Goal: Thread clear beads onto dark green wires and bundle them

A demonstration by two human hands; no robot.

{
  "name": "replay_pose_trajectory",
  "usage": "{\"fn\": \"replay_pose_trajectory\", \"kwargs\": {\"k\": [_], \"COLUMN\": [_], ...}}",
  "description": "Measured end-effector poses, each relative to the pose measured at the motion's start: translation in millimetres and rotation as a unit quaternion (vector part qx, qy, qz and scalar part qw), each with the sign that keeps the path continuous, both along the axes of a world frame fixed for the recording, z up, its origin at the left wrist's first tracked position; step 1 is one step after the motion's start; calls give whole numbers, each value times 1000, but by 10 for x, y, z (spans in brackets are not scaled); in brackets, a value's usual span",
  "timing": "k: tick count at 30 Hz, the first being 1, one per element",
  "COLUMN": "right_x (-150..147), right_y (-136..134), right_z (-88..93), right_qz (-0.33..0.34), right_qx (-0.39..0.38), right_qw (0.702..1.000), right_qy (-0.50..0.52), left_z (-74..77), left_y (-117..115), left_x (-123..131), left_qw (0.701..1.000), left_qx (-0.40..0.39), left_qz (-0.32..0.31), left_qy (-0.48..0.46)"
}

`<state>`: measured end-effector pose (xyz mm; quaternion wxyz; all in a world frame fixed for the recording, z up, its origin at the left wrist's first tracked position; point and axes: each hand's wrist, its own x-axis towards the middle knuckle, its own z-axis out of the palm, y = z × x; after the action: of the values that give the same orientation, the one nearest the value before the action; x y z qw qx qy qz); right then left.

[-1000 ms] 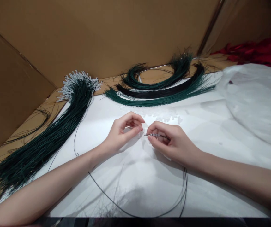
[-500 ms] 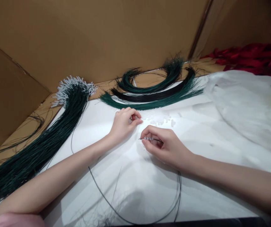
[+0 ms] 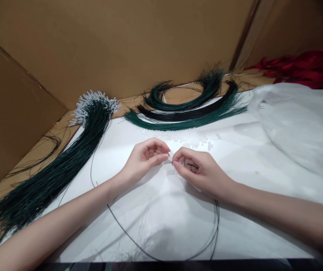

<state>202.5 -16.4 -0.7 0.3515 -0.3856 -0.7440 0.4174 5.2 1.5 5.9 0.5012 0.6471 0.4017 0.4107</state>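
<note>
My right hand pinches the end of a thin dark green wire that carries a few clear beads near its tip. The wire loops down behind my wrist and across the white sheet. My left hand is curled in a pinch, its fingertips right at the wire's tip; what it holds is too small to make out. A scatter of small clear beads lies on the sheet just beyond both hands.
A thick bundle of green wires with bead-tipped ends lies to the left. Curved bundles of bare green and black wires lie at the back. A white plastic bag sits right, red material behind it. Cardboard walls enclose the space.
My left hand went out to the loose beads, then came back to meet the wire tip in my right hand. The right hand kept its grip on the wire.
</note>
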Motion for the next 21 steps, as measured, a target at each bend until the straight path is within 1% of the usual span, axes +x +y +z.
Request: {"fn": "replay_pose_trajectory", "kwargs": {"k": [2, 4, 10, 14, 21], "right_x": [-3, -6, -2, -1, 1], "right_y": [5, 10, 6, -12, -7], "right_z": [4, 3, -7, -3, -14], "right_qz": [-1, -3, -7, -4, 2], "right_qx": [-5, -8, -2, 4, 2], "right_qw": [1000, 1000, 1000, 1000, 999], "right_qy": [5, 11, 17, 27, 33], "left_z": [-44, -71, -80, -102, -104], "left_y": [-45, -54, -24, -22, -35], "left_x": [-8, -1, 1, -23, -14], "left_qw": [999, 998, 995, 993, 994], "left_qx": [-16, -20, -34, -41, -46], "left_qz": [-8, -14, -19, -29, -25], "left_qy": [-39, -57, -95, -103, -94]}}
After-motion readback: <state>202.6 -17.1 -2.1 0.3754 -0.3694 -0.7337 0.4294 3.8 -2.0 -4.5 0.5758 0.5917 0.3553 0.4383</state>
